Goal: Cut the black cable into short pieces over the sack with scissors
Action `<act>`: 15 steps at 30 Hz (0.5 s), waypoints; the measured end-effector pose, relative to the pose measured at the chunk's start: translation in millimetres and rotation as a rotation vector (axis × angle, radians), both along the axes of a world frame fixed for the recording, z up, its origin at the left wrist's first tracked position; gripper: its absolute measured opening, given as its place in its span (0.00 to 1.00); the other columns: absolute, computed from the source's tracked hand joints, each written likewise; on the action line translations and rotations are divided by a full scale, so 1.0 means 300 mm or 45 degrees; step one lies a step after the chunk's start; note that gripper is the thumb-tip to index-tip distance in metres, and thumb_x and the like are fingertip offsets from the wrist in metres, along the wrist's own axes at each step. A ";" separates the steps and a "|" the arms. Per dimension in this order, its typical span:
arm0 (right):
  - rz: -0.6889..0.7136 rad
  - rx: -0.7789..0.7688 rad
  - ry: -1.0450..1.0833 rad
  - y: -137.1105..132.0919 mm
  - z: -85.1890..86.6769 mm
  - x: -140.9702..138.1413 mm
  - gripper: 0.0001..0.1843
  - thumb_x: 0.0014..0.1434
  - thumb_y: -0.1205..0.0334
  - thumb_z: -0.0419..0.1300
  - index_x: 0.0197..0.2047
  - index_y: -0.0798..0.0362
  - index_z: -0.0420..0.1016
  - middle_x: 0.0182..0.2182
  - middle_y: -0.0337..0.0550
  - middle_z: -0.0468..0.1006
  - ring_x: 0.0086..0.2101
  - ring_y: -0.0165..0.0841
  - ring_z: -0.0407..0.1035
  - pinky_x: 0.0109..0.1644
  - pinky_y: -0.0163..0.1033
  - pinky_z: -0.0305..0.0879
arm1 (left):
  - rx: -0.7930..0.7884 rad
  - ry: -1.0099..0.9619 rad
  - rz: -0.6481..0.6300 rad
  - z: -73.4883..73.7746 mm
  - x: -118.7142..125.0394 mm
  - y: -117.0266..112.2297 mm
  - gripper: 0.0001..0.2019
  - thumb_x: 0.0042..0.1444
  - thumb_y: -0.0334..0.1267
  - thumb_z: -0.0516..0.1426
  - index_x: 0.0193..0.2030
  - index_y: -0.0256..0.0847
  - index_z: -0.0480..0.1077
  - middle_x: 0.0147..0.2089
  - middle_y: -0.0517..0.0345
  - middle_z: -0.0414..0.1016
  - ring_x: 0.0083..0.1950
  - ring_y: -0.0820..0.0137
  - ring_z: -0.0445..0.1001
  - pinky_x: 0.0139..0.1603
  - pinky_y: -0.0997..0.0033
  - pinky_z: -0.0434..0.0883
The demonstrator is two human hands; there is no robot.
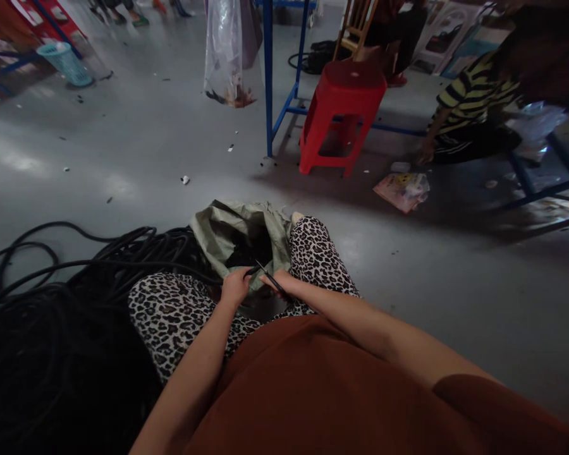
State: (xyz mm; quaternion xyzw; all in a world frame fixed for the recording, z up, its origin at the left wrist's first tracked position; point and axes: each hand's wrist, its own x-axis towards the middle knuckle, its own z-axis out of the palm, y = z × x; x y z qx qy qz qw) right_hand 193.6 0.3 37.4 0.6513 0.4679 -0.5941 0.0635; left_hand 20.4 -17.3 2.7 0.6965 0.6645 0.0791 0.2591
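My left hand [236, 285] is closed around a black rubber cord [203, 275], whose end pokes out past my fingers. The cord runs off to the left into a large heap. In my right hand [281, 282] are scissors [275, 284] with dark handles, their pale blades pointing up and left near the end of the cord. Both hands are over the near rim of a greenish woven sack [213, 237], which stands open between my knees. Dark pieces lie inside the sack, too dim to make out singly.
The coiled black cord heap [66, 316] covers the floor at my left. Ahead are a red plastic stool [348, 82], a blue metal frame [268, 76] and a hanging clear bag [224, 50]. A person in a striped shirt [474, 88] bends at the right, near a plastic packet [403, 189].
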 end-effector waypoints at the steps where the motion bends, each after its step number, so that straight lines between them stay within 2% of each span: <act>1: 0.020 0.006 -0.009 0.000 0.003 0.000 0.31 0.51 0.33 0.56 0.27 0.58 0.71 0.15 0.42 0.67 0.18 0.33 0.66 0.21 0.33 0.63 | -0.007 0.007 0.007 0.001 0.000 0.000 0.16 0.56 0.33 0.52 0.51 0.42 0.71 0.51 0.53 0.76 0.52 0.64 0.72 0.54 0.65 0.67; 10: 0.054 0.075 0.009 -0.003 -0.012 0.009 0.29 0.53 0.36 0.57 0.23 0.57 0.69 0.13 0.39 0.65 0.14 0.29 0.63 0.18 0.31 0.60 | -0.087 0.116 0.037 0.006 -0.015 0.005 0.17 0.57 0.35 0.52 0.52 0.44 0.71 0.49 0.53 0.77 0.50 0.63 0.73 0.50 0.66 0.68; 15: 0.015 0.024 0.032 -0.002 -0.010 0.015 0.31 0.52 0.34 0.57 0.22 0.58 0.67 0.14 0.40 0.66 0.14 0.28 0.62 0.17 0.31 0.60 | -0.140 0.151 0.059 0.018 -0.018 0.011 0.17 0.57 0.36 0.51 0.53 0.44 0.70 0.50 0.54 0.76 0.51 0.64 0.72 0.50 0.68 0.67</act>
